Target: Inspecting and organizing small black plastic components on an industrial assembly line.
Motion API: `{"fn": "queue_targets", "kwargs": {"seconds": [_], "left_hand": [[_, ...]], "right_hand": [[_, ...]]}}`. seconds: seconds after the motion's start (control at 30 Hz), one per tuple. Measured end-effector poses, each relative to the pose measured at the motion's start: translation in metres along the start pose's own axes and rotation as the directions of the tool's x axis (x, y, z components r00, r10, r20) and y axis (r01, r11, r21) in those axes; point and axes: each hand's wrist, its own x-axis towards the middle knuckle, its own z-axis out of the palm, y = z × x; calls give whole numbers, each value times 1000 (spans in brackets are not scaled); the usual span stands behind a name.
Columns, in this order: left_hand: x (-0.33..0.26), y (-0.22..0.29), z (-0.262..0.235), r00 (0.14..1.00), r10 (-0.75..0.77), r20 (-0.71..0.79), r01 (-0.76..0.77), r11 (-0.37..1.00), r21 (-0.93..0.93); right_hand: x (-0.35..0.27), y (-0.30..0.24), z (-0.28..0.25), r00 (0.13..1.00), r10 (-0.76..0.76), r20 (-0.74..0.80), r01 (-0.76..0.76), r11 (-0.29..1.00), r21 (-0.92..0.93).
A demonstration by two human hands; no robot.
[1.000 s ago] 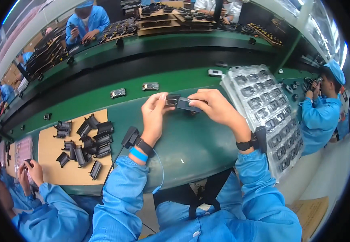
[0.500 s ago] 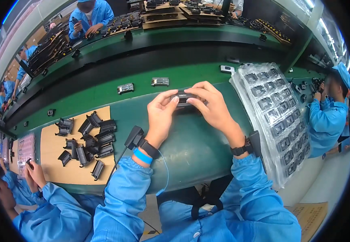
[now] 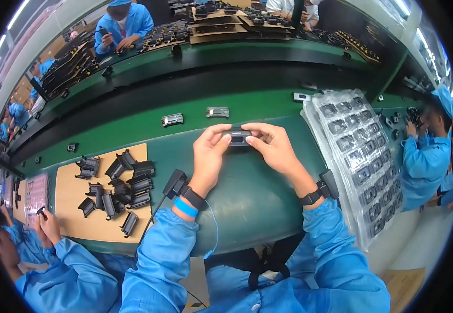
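Observation:
Between my two hands I hold a small black rectangular plastic housing [image 3: 238,136] with a dark window on its face, above the green mat [image 3: 247,203]. My left hand [image 3: 210,156] pinches its left end, thumb on the face and fingers behind. At the other end my right hand [image 3: 275,148] grips it the same way, thumb pressing near the window. To the left, several black plastic frames [image 3: 109,201] lie loosely on a sheet of brown cardboard [image 3: 72,208]. Two silver-and-black units [image 3: 217,112] rest beyond my hands on the green belt.
On the right lies a stack of clear plastic trays [image 3: 359,156] holding black parts. A white-faced unit [image 3: 302,97] sits behind it. Co-workers in blue sit at left [image 3: 69,271] and right [image 3: 425,156]. A dark raised shelf edge [image 3: 184,75] crosses beyond the belt.
The housing has tipped so its windowed face shows more toward me, and my fingers have shifted to its ends. The units on the belt appear slightly farther right as the view moved.

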Motion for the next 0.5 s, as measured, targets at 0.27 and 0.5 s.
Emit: {"fn": "queue_targets", "kwargs": {"seconds": [0.27, 0.5], "left_hand": [[1, 4, -4, 988, -97, -124, 102, 994, 31], [12, -7, -2, 989, -111, -102, 123, 986, 112]], "right_hand": [[87, 31, -34, 995, -17, -96, 29, 992, 119], [148, 110, -94, 952, -218, -216, -8, 687, -727]]}}
